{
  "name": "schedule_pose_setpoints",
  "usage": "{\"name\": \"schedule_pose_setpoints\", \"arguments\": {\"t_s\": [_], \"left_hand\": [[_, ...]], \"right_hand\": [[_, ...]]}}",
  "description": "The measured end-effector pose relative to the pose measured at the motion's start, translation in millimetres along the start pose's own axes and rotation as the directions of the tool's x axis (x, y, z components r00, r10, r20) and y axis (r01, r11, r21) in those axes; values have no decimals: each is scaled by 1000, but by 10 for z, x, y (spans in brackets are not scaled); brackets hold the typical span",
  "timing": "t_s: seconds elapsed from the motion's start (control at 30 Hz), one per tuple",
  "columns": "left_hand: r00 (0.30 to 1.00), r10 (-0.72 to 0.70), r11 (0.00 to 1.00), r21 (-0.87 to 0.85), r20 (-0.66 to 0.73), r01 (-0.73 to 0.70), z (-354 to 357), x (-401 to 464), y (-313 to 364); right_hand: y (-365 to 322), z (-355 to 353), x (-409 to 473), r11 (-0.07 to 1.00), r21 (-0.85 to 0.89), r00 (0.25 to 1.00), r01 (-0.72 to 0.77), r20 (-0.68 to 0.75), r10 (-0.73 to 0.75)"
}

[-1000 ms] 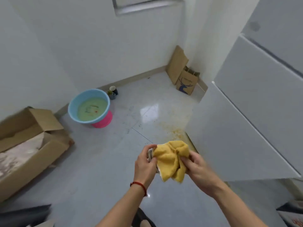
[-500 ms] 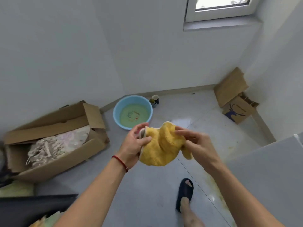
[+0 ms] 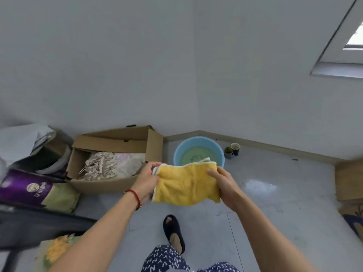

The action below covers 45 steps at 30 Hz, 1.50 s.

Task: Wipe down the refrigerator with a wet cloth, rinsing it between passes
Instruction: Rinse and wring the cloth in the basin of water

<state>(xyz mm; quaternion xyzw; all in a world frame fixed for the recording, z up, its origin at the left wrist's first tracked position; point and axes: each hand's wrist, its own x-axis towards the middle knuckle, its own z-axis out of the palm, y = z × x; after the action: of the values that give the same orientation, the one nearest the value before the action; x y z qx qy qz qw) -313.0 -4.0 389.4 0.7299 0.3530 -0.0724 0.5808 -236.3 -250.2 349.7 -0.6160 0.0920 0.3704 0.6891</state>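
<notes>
I hold a yellow cloth [image 3: 185, 184] stretched flat between both hands at chest height. My left hand [image 3: 146, 180], with a red string on its wrist, grips the cloth's left edge. My right hand [image 3: 224, 182] grips its right edge. Just beyond the cloth, a light blue basin [image 3: 198, 149] of greenish water stands on the floor near the wall corner; the cloth hides its near rim. The refrigerator is out of view.
An open cardboard box [image 3: 117, 160] with fabric inside sits left of the basin. Two small cups [image 3: 232, 151] stand to its right. A purple package [image 3: 25, 190] and bags lie far left. Flat cardboard [image 3: 348, 181] leans at the right edge. My slippered foot [image 3: 173, 232] is on the floor.
My view has turned left, away from the refrigerator and toward the basin. The bunched cloth has been spread out flat between my hands, and the basin is nearer.
</notes>
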Motion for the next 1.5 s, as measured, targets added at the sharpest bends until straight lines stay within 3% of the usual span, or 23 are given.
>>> {"name": "schedule_pose_setpoints", "arguments": {"t_s": [0.13,0.23,0.37,0.5,0.77,0.97,1.03,1.13,1.17,1.27,1.37,1.43,1.5], "left_hand": [[994,-104,990,-99,-20,102,17,689,-49],[993,-120,992,-31,-4,120,93,1388,-65],[994,48,964,255,94,-71,192,2228,48],[986,76,937,328,147,-121,280,2835,163],[970,-239,937,253,-36,240,1026,4038,-616],[916,-372,910,136,-149,392,1881,5358,-1897],[902,-374,891,186,-218,414,2134,5663,-2231],[894,-342,770,458,-290,444,2573,5907,-2569],[889,-354,745,488,-290,456,2725,5966,-2652],[825,-493,726,391,-276,566,3062,6145,-2832],[797,-484,737,321,-362,594,3220,6289,-2911],[771,-508,774,190,-385,604,3304,6329,-2901],[734,-582,789,-27,-349,613,3335,6358,-2842]], "right_hand": [[-116,-235,592,989,-139,997,-57,-67,48],[-237,-313,1061,943,-322,990,-77,-140,33],[-464,-403,1538,897,-434,955,-89,-293,-47],[-664,-434,2079,857,-509,921,-79,-367,-133],[-139,-1097,4030,736,-618,928,-275,-372,34],[1064,-1547,5676,684,-681,944,-261,-327,34],[1497,-1599,6009,610,-751,948,-253,-318,3],[2065,-1477,6270,283,-944,966,-171,-216,-139],[2207,-1411,6343,229,-962,972,-147,-183,-145],[2450,-1210,6580,311,-903,940,-296,-332,-72],[2613,-1034,6754,368,-831,879,-418,-472,-69],[2672,-938,6792,604,-706,884,-368,-468,-9],[2614,-853,6789,869,-380,893,-318,-426,141]]}}
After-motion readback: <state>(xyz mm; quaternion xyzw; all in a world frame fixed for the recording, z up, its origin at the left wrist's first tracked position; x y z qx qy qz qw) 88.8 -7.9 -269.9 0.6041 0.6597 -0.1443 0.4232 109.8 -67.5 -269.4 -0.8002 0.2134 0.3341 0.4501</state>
